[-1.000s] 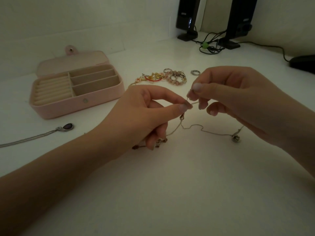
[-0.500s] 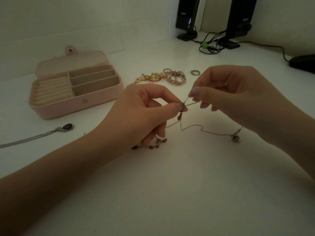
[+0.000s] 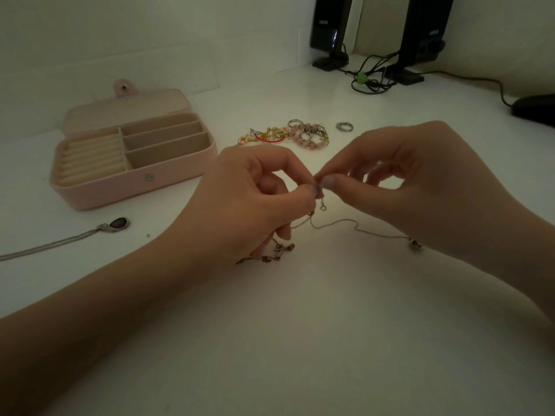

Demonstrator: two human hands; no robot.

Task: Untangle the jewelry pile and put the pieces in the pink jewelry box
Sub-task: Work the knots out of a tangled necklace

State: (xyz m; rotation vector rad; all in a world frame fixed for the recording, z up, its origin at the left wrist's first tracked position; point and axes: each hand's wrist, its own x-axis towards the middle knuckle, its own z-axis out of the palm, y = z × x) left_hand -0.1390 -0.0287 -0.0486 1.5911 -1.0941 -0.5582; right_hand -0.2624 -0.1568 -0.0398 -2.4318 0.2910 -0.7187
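Both hands meet over the middle of the white table (image 3: 300, 340), fingertips nearly touching. Left hand (image 3: 249, 202) pinches the thin chain (image 3: 333, 225) between thumb and forefinger; right hand (image 3: 420, 181) pinches the same chain right beside it, other fingers curled loosely. A small clasp (image 3: 323, 207) dangles just below the pinch point. From there the chain drops to the table and runs right to a small bead (image 3: 416, 244) near the right wrist. Small charms (image 3: 279, 250) lie under the left hand's lower fingers.

Pink jewelry box (image 3: 135, 187) sits open to the left, its compartments showing no jewelry. Remaining pile (image 3: 288, 135) of beaded bracelets and rings lies beyond the hands, a lone ring (image 3: 344, 127) just right of it. A pendant necklace (image 3: 118, 224) lies in front of the box.
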